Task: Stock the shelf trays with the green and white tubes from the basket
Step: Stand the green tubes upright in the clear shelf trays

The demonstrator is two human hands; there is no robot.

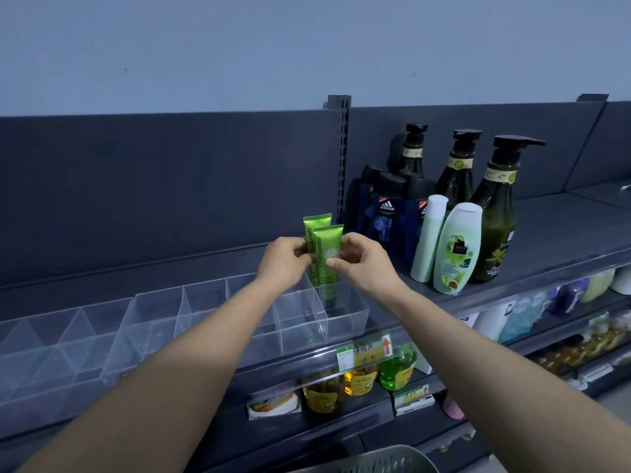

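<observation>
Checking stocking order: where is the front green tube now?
Head view: the front green tube stands at the right end of the clear tray, before the second green tube, pinched by left hand and right hand, left of Adidas bottles.

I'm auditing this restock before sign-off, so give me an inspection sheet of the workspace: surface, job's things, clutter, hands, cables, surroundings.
Surface: dark grey shelf, with clear divided trays along its front.
Job's things: two green tubes stand upright in the right tray's rear end compartment; the other compartments look empty. The rim of the grey basket shows at the bottom edge, contents hidden.
Clutter: pump bottles, dark Adidas bottles and pale bottles stand right of the trays.
Hands: left hand and right hand pinch the tubes from either side.
Cables: nothing seen.
Surroundings: blue-grey wall; lower shelves with bottles and price tags.
</observation>
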